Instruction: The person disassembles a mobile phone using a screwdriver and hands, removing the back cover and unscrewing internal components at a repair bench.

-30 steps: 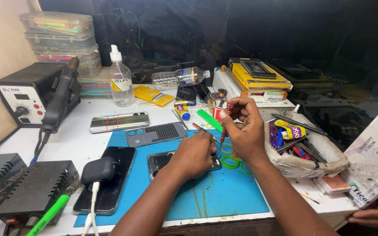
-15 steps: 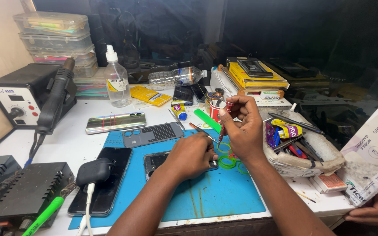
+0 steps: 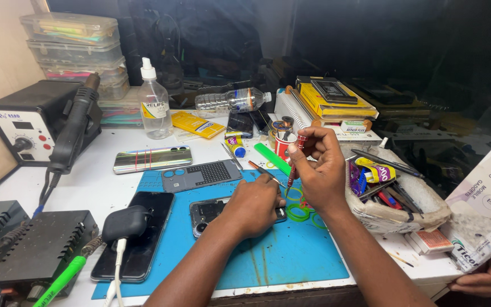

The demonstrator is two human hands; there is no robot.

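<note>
A dismantled phone (image 3: 214, 209) lies on the blue mat (image 3: 279, 256) on the desk (image 3: 100, 187). The left hand (image 3: 255, 203) rests on it, fingers curled down. The right hand (image 3: 320, 165) is pinched closed around a red-handled screwdriver (image 3: 296, 154), held upright just above the phone's right end.

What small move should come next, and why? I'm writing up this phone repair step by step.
Probably lower the red screwdriver in the right hand onto the opened phone: its tip hangs just above the blue mat, while the left hand steadies the phone.
</note>
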